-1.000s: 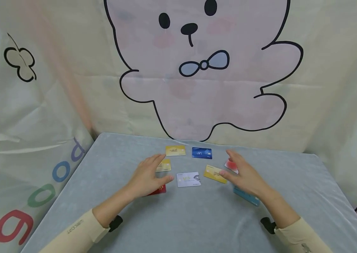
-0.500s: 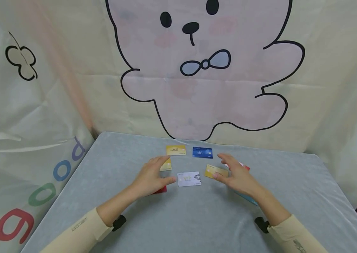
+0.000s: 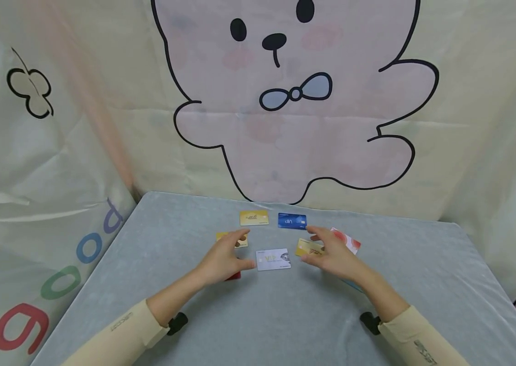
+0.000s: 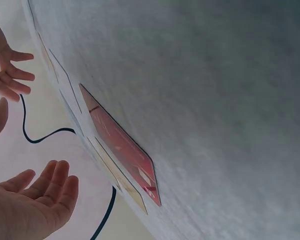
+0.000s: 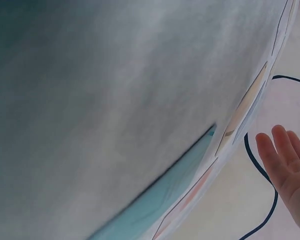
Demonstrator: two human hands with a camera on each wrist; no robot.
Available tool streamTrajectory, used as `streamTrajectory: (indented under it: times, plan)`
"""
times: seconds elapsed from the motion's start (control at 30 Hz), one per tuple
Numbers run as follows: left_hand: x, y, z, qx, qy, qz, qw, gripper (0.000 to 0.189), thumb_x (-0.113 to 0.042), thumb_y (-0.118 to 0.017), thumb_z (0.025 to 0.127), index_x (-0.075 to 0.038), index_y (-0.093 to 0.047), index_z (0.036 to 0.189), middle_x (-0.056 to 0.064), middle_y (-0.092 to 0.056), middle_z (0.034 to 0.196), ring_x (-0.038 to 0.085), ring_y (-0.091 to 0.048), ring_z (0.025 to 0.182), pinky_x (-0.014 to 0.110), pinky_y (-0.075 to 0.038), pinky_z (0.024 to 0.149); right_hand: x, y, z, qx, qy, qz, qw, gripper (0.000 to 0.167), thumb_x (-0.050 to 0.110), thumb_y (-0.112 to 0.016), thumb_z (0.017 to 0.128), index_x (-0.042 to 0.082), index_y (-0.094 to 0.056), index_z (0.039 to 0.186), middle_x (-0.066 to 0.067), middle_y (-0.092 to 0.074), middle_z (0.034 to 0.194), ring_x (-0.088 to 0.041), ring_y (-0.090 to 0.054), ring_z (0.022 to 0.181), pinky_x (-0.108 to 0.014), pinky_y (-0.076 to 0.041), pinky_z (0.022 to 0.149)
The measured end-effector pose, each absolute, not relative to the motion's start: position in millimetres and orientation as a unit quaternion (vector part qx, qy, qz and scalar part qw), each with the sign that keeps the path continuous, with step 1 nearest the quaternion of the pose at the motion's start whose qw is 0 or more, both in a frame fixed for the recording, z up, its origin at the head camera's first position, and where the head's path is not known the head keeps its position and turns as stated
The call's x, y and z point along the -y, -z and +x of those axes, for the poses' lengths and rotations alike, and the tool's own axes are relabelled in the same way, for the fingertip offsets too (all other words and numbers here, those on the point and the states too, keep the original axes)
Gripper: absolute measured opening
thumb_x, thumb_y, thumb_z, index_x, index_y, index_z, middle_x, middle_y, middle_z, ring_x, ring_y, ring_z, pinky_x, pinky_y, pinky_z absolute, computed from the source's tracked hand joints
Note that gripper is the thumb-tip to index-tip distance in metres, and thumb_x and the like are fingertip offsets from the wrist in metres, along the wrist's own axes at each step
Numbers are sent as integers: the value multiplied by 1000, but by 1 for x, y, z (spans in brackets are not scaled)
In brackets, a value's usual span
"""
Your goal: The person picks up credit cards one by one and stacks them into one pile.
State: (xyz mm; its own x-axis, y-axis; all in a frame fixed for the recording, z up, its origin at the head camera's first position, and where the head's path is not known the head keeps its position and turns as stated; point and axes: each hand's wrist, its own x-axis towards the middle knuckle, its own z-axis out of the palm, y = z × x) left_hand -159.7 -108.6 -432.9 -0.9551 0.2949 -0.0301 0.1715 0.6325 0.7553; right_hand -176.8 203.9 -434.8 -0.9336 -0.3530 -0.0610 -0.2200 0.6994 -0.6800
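Note:
Several plastic cards lie flat on the cloth. My left hand (image 3: 223,258) hovers over a red card (image 4: 122,142) and partly hides a yellow card (image 3: 242,243) in the head view. Its fingers are loosely spread and hold nothing. The right hand (image 3: 336,255) hangs above the right-hand yellow card (image 3: 305,247), fingers relaxed and nothing held. Beneath its wrist lies a teal card (image 5: 165,195), mostly covered in the head view. Between both hands is a white VIP card (image 3: 273,260). A red-and-white card (image 3: 349,242) shows beyond the right hand.
Towards the back of the table (image 3: 285,325), a yellow card (image 3: 254,218) and a blue card (image 3: 292,221) lie side by side. A printed curtain (image 3: 276,152) hangs behind the table, and more fabric (image 3: 56,168) rises at the left.
My right hand has moved left and inward, uncovering more of the red-and-white card and hiding more of the teal one. The left hand has drifted slightly right. The cards stay where they were.

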Motion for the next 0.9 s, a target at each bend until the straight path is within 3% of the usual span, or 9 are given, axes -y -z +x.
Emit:
streamTrajectory:
  times: [0.47,0.9]
  plan:
    - [101,434,-168,-875,-465,73,115,78,-9,-90,82,-4,-52,151,16,-66,126,29,-63,105,43,-56,91,-189,437,-184,-907,363,-168,135,85,24,-84,89,1,-39,158,-18,-56,149,-36,-56,131,-53,-53,102]
    - [92,445,-173,-862,-485,73,130,77,0,-90,78,3,-54,146,14,-66,112,23,-61,92,31,-55,73,-177,441,-193,-902,366,-169,155,71,21,-85,87,-1,-54,147,-11,-65,131,-29,-62,116,-44,-56,97]
